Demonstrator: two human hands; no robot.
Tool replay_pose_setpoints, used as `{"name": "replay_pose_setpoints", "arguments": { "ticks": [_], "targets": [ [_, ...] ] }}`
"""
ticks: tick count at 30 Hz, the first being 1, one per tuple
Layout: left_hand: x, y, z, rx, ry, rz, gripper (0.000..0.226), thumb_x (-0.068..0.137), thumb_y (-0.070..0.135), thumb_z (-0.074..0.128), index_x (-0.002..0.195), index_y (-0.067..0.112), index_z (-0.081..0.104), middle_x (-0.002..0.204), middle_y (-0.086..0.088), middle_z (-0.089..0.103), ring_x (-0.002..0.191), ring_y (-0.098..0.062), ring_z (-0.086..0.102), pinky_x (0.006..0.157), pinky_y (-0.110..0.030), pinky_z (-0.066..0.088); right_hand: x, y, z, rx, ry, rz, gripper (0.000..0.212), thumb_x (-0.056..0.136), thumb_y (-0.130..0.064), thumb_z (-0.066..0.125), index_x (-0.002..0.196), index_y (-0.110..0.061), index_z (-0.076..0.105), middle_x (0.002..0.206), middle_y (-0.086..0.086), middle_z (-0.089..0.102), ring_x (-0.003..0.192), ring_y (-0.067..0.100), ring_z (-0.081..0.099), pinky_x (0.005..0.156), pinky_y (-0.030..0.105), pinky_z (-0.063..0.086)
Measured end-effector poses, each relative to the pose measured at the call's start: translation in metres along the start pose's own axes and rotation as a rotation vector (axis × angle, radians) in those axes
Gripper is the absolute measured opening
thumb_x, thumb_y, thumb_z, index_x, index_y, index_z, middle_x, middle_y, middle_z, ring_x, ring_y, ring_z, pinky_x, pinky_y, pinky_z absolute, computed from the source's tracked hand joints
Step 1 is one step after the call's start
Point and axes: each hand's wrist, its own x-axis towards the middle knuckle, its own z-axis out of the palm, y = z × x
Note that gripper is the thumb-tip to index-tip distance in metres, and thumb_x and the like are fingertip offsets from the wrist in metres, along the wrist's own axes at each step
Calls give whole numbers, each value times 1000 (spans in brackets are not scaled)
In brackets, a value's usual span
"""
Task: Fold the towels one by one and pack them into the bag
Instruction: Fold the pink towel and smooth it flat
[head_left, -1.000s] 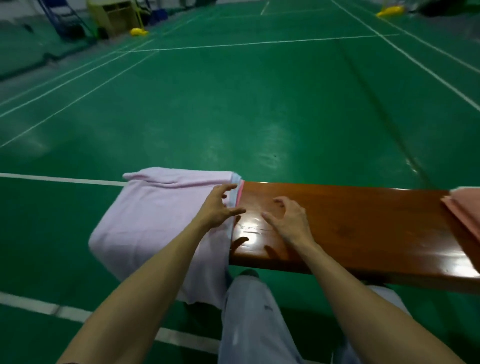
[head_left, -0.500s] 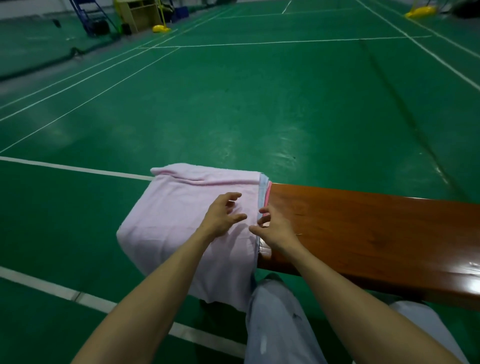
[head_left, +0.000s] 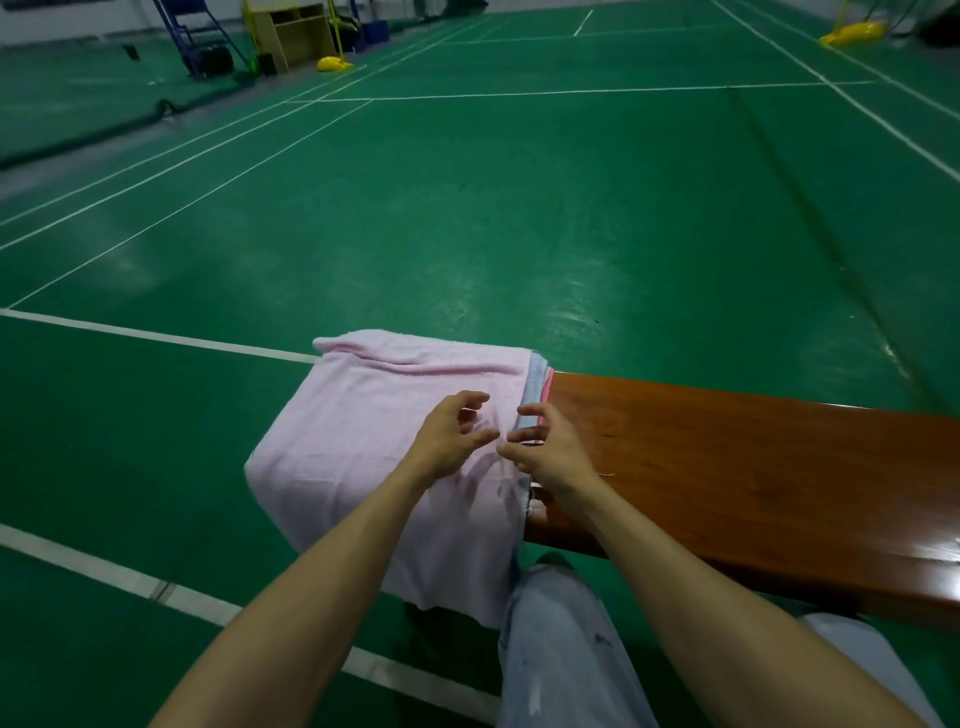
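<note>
Pink towel (head_left: 374, 441) looks soft and limp, best pinched at its edge by the bench (head_left: 727, 467); my left hand (head_left: 452, 441) hovers empty, and I cannot tell if my right hand (head_left: 550, 452) grips.

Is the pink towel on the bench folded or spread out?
Spread out. The pink towel drapes as one wide sheet over the bench end, hanging down its front.

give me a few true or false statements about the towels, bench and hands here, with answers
1. The pink towel drapes over the left end of the bench. True.
2. A bag sits on the bench. False: no bag is in view.
3. Under the pink towel's right edge, blue and red layers show. True.
4. The left hand and right hand are far apart. False: they are close together near that edge.
</note>
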Motion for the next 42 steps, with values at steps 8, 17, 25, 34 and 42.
{"name": "replay_pose_setpoints", "arguments": {
  "ticks": [8,17,25,34,42],
  "targets": [
    [1,3,-3,26,8,10,42,91,18,65,131,18,52,132,-6,55,109,-15,55,88,-26,47,-4,-6,-1,207,-111,186,62,86,3,68,131,-22,34,109,12,60,96,25,66,69,32,59],
    [0,15,-19,86,59,40,33,94,20,60,127,16,57,128,-4,58,108,-16,56,92,-32,50,-5,-18,-6,264,-139,95,52,87,7,64,125,-21,43,104,14,62,90,24,65,71,36,58],
    [6,40,-18,182,115,141,29,94,21,60,123,17,59,125,-3,59,114,-17,53,101,-34,43,16,-42,-45,487,62,64,41,88,13,59,115,-14,46,108,15,60,88,30,63,69,45,56],
    [18,76,58,258,-58,172,36,95,27,58,130,18,54,134,-4,53,121,-17,50,102,-28,38,27,-3,-148,554,360,124,40,86,14,60,91,-23,47,98,10,58,74,22,56,56,31,47],
    [29,124,158,261,-288,244,40,95,28,58,134,20,50,139,-4,49,126,-18,48,106,-33,39,2,34,-247,615,575,179,43,86,18,58,112,-15,48,89,10,59,75,19,56,56,31,47]
  ]
}}
